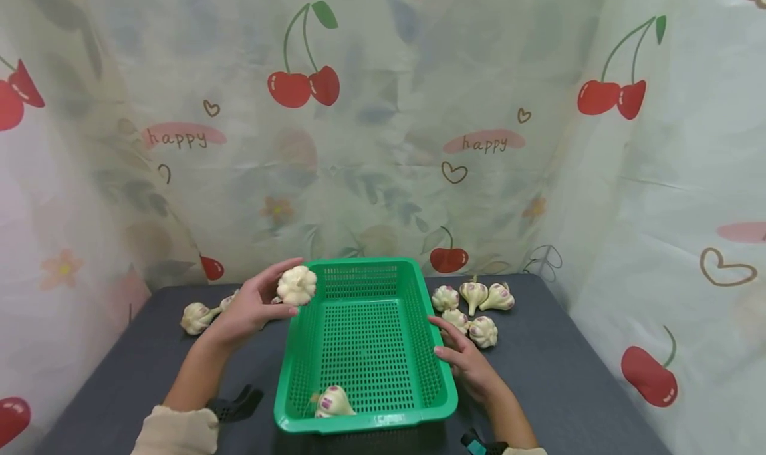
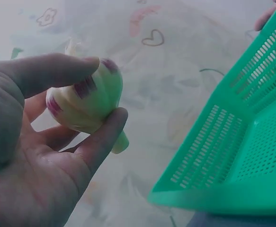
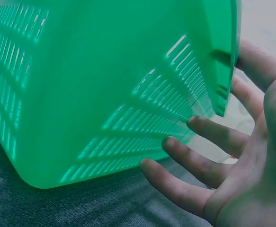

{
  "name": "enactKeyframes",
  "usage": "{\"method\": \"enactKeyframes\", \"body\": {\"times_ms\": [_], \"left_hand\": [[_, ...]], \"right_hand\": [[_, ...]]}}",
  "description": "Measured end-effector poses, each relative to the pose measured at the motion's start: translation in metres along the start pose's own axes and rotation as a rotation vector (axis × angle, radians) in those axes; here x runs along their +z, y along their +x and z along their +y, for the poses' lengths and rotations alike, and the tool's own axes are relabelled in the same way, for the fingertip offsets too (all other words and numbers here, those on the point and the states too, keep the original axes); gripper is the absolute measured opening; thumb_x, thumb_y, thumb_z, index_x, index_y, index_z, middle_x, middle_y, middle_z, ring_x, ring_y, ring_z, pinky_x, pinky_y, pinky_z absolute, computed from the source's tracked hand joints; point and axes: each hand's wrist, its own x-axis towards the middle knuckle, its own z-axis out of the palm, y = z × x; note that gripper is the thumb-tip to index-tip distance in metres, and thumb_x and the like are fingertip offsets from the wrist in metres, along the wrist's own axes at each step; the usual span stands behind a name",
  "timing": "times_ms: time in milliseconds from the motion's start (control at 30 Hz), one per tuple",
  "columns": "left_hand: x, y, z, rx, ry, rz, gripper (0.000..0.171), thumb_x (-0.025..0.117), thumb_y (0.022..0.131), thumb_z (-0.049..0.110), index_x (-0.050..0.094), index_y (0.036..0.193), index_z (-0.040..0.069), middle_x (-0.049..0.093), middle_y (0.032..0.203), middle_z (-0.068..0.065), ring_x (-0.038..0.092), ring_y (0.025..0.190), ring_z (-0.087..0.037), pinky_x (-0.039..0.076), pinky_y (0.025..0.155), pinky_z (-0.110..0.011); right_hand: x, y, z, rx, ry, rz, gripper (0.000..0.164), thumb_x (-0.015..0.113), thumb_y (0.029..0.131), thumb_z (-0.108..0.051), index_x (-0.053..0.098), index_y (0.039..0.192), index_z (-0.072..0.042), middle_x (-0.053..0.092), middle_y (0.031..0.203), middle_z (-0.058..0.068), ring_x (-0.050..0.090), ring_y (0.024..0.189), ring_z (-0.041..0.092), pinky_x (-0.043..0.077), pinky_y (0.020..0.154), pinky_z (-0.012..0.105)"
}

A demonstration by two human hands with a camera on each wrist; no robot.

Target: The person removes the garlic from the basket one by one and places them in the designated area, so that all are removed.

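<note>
My left hand (image 1: 254,305) pinches a garlic bulb (image 1: 297,285) at the left rim of a green plastic basket (image 1: 366,425). In the left wrist view, thumb and fingers press either side of this white bulb (image 2: 97,97), which has purple streaks and a short stem pointing down. Another garlic bulb (image 1: 335,402) lies inside the basket at its near left corner. My right hand (image 1: 469,365) is at the basket's right side, fingers spread and only slightly bent. In the right wrist view its fingertips (image 3: 173,144) reach the slotted outer wall (image 3: 128,113), below the rim.
Several garlic bulbs (image 1: 483,332) sit in a group right of the basket. More garlic (image 1: 196,318) lies on the left, partly hidden behind my left hand. The dark table (image 1: 556,375) meets a cherry-print curtain (image 1: 371,195) at the back and sides.
</note>
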Motion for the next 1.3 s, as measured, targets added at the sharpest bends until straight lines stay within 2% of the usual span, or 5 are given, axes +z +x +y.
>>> {"method": "enactKeyframes", "body": {"times_ms": [433,633,867,1100,1300], "left_hand": [[-0.02,-0.029,-0.015,-0.06,0.052,0.289,0.073,0.068,0.091,0.005,0.032,0.153,0.017,0.029,0.15,-0.02,0.046,0.121,-0.009,0.046,0.087,-0.02],[-0.026,-0.041,-0.033,-0.147,0.146,0.366,0.077,0.07,0.091,0.012,0.027,0.154,0.011,0.025,0.153,-0.02,0.038,0.124,-0.02,0.041,0.085,-0.016],[-0.034,-0.051,-0.067,-0.254,0.265,0.413,0.081,0.073,0.089,0.019,0.026,0.153,0.005,0.021,0.156,-0.023,0.029,0.137,-0.039,0.04,0.097,-0.027],[-0.035,-0.058,-0.106,-0.391,0.288,0.488,0.082,0.076,0.087,0.018,0.027,0.151,0.0,0.037,0.145,-0.03,0.044,0.122,-0.035,0.05,0.074,-0.022],[-0.031,-0.059,-0.121,-0.44,0.303,0.498,0.084,0.076,0.086,0.018,0.027,0.152,0.001,0.035,0.146,-0.03,0.046,0.121,-0.037,0.054,0.075,-0.031]], "right_hand": [[0.0,-0.002,0.0,-0.005,0.008,-0.004,0.062,0.049,0.101,-0.012,0.02,0.155,-0.009,0.021,0.151,0.03,0.04,0.128,0.036,0.044,0.094,0.047],[0.001,-0.002,0.001,-0.009,0.012,-0.006,0.062,0.05,0.101,-0.011,0.02,0.155,-0.009,0.023,0.15,0.031,0.042,0.126,0.036,0.045,0.093,0.047],[0.001,-0.001,0.001,-0.007,0.021,0.005,0.063,0.051,0.1,-0.011,0.021,0.155,-0.009,0.025,0.148,0.031,0.045,0.124,0.035,0.046,0.092,0.046],[0.0,0.0,0.002,-0.008,0.027,0.001,0.062,0.051,0.1,-0.011,0.021,0.155,-0.009,0.024,0.149,0.031,0.045,0.124,0.035,0.046,0.092,0.046],[0.0,0.0,0.002,-0.011,0.024,0.0,0.062,0.051,0.1,-0.01,0.021,0.155,-0.009,0.025,0.148,0.031,0.045,0.124,0.036,0.046,0.091,0.047]]}}
